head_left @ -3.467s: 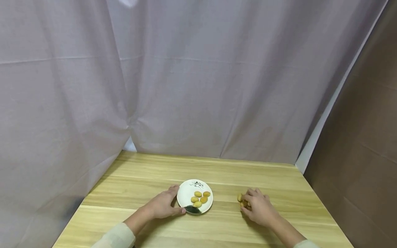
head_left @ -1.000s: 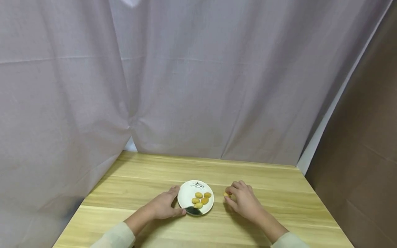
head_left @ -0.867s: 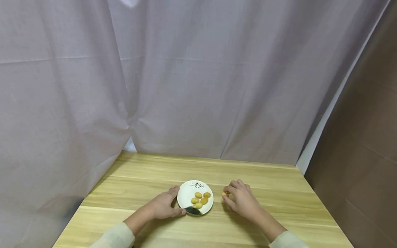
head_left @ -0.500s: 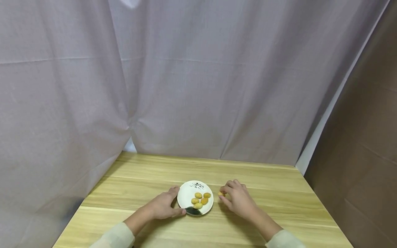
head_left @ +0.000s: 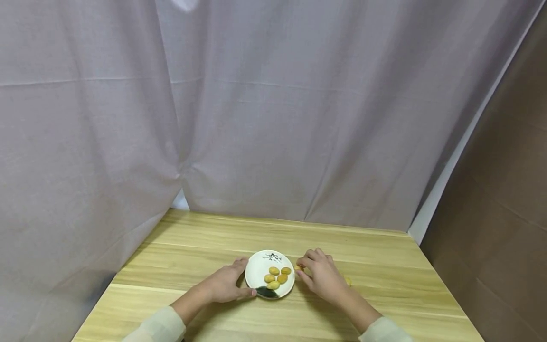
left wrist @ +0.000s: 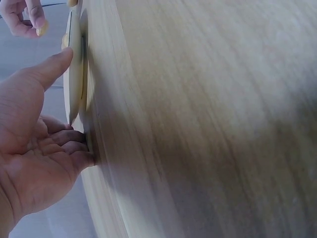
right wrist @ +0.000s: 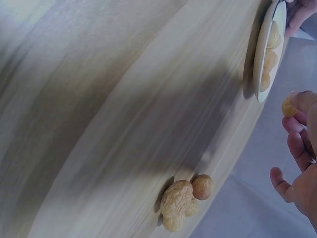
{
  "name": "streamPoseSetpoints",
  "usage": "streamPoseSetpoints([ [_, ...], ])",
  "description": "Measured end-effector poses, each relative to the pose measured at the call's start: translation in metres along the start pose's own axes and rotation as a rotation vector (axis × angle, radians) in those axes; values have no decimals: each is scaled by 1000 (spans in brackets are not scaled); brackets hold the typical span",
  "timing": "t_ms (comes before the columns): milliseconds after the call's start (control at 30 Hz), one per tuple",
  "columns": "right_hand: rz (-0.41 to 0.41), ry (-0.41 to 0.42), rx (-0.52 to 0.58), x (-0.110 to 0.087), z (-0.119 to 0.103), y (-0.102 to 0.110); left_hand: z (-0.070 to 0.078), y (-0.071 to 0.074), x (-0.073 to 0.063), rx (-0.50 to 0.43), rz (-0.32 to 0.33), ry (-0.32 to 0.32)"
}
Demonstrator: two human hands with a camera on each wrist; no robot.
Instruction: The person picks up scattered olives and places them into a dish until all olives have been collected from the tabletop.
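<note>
In the head view, a small round white plate [head_left: 255, 273] bears several golden-brown oval snack pieces [head_left: 274, 270], a dark patch and a printed plant design. My left hand [head_left: 224, 283] holds the plate's left edge, thumb on the near rim and fingers at the far left side. My right hand [head_left: 321, 275] pinches one golden oval piece [right wrist: 289, 106] between thumb and fingertips, just beside the plate's right rim. The right wrist view has that piece raised off the table, the other fingers loosely bent.
A small cluster of more golden pieces [right wrist: 177, 199] lies on the wooden table [head_left: 205, 235], mostly hidden behind my right hand in the head view. Grey cloth [head_left: 256, 118] hangs at the back and left, and a brown panel [head_left: 500, 204] stands at the right.
My right hand has left the cluster and moved left toward the plate, carrying one piece. My left hand and the pieces on the plate have stayed put.
</note>
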State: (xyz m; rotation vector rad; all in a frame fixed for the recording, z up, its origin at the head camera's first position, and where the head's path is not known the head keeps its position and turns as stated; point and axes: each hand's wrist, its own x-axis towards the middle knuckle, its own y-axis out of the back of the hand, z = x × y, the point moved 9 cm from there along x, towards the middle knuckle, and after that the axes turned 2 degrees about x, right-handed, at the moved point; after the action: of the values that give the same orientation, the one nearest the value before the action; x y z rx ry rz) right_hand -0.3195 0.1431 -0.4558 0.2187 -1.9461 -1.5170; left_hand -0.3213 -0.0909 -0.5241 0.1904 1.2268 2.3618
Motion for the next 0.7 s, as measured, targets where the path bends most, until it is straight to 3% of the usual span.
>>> streamPoseSetpoints([
  [400,-36,-13,17,9,-9,-5,1,1,0,9,8,-4],
  [700,-18,-1,9,11,-15,-7,-2,-1,2,13,15,-1],
])
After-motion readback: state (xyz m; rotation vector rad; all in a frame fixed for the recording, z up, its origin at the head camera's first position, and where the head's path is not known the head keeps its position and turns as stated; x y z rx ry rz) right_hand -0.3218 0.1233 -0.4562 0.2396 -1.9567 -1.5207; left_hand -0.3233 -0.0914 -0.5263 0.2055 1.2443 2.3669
